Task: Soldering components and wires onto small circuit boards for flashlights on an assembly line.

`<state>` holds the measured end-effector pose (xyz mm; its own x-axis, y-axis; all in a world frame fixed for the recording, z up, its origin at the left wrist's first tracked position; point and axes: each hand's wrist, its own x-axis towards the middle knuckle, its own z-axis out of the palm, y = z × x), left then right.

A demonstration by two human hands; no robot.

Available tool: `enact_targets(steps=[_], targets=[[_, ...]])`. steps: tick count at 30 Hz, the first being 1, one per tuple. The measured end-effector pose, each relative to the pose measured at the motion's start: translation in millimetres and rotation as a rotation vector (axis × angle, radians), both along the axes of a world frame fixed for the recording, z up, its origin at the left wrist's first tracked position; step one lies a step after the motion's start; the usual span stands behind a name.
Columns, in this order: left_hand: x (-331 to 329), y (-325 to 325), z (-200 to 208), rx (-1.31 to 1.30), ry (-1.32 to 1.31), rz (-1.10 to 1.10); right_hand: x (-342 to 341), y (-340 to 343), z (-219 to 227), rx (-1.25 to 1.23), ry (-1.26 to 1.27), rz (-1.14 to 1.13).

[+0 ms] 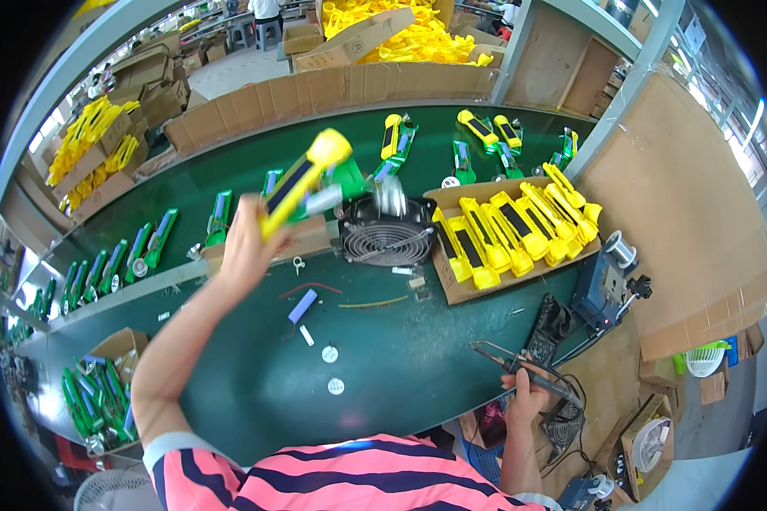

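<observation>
Much bare near-edge worktop [256, 387], yellow casing [302, 184] gripped in raised left hand [249, 245], soldering iron [513, 365] in lowered right hand [526, 402]

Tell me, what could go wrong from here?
The right hand holds a soldering iron with its bare tip pointing over the table; if hot, it might burn skin or scorch something.

The left hand holds a yellow casing up near the black fan; it could slip or knock against the fan.

The blue cylinder lies loose on the table and might roll if bumped.
</observation>
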<state>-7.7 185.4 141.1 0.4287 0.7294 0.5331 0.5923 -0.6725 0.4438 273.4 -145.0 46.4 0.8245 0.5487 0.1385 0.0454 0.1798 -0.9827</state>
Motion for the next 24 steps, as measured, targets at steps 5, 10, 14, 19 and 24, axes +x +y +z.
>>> enact_targets(steps=[5, 10, 14, 19, 24], targets=[[50.5, 164.0, -72.3, 0.007, 0.078, 0.312, -1.9, 11.1, 0.3, -0.024, -0.049, -0.034], [79.1, 201.6, -101.6, -0.293, 0.683, 0.375, 1.0, 22.8, 4.3, -0.003, -0.054, -0.09], [123.3, 174.6, -76.3, 0.719, 1.033, -0.007, 19.5, 25.1, 6.9, 0.025, -0.145, -0.155], [96.4, 191.0, -74.9, 0.599, 0.75, -0.53, 46.6, 84.6, 39.3, -0.035, -0.363, -0.008], [74.8, 113.7, 29.6, 0.526, 0.379, -0.333, 89.7, 141.6, 38.8, -0.399, -1.069, -0.041]])
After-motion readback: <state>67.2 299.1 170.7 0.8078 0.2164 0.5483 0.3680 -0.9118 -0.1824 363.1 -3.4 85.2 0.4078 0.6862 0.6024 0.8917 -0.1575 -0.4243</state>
